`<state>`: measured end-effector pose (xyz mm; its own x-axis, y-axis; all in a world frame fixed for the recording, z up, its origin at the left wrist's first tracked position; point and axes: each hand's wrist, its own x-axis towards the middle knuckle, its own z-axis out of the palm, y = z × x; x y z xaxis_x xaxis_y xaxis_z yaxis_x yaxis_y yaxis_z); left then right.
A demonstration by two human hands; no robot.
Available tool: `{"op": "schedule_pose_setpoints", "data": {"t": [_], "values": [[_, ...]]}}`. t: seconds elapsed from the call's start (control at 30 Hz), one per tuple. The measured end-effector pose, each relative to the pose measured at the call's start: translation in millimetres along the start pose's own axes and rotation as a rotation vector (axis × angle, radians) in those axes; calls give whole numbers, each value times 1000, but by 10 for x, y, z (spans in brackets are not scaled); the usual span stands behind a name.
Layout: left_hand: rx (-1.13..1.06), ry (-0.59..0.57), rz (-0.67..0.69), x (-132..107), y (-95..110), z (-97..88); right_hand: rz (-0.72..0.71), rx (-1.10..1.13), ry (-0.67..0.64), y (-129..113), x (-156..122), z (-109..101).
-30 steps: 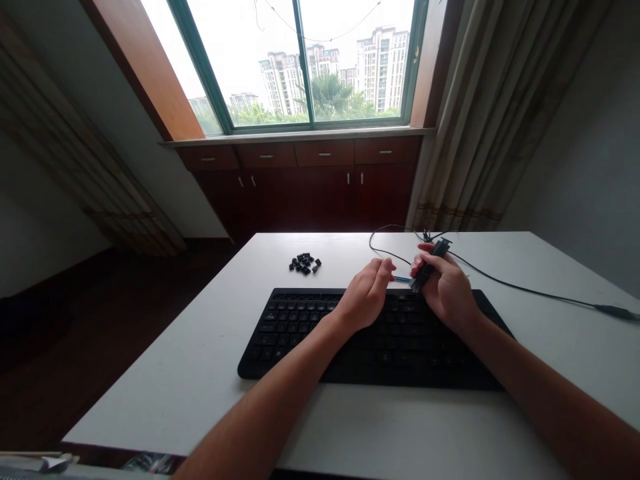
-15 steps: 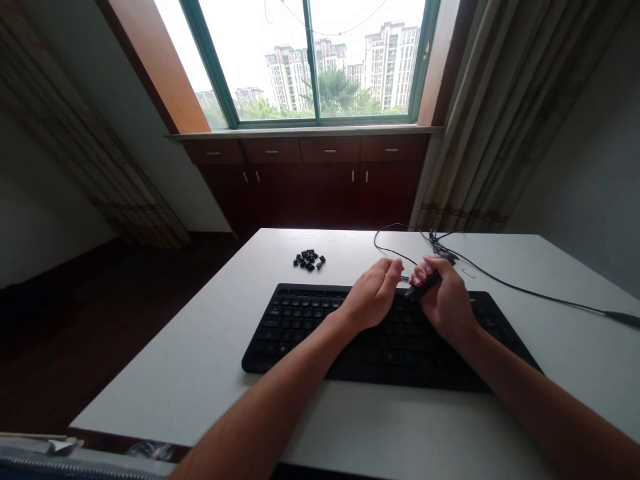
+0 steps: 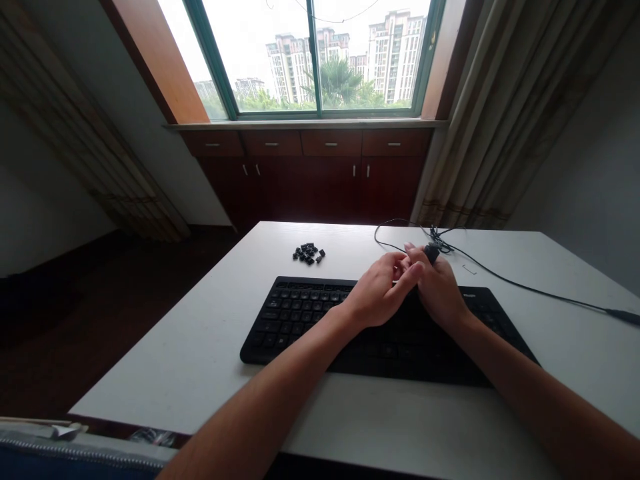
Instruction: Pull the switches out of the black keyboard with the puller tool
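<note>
Above the middle of a black keyboard (image 3: 300, 313), my two hands meet at the fingertips. My right hand (image 3: 443, 290) is closed around a short black object (image 3: 431, 252), whose top end pokes out past the thumb; its kind does not show. My left hand (image 3: 383, 287) is curled shut against the right one, and whatever its fingers hold is hidden. Loose black keycaps (image 3: 307, 253) lie in a small pile behind the keyboard's left part. Hands and forearms cover much of the keyboard's middle.
A bundled black cable (image 3: 437, 237) sits behind the hands, and its cord runs right across the white table (image 3: 200, 347). Close by lies a thin bent wire piece (image 3: 469, 269). A blue zippered item (image 3: 75, 460) is at the lower left.
My hands have come together; the left thumb now reaches over to the right hand. The black object has tipped more upright, and the blue piece seen between the hands is now hidden.
</note>
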<state>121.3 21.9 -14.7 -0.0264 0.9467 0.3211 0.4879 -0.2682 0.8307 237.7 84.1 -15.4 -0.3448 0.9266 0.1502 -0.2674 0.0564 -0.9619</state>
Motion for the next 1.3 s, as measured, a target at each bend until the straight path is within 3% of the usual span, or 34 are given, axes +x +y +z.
{"op": "schedule_pose_setpoints", "data": {"t": [0.1, 0.37, 0.67, 1.1, 1.3], "values": [[-53, -38, -19, 0, 25, 41, -77, -94, -18, 25, -35, 28], [83, -141, -23, 49, -31, 107, -148, 16, 160, 161, 9, -7], [161, -171, 6, 32, -93, 123, -81, 224, 275, 225, 112, -34], [406, -170, 160, 6, -67, 216, -54, 217, 327, 199, 96, -42], [387, -161, 152, 19, -55, 253, -46, 199, 337, 211, 104, -64]]}}
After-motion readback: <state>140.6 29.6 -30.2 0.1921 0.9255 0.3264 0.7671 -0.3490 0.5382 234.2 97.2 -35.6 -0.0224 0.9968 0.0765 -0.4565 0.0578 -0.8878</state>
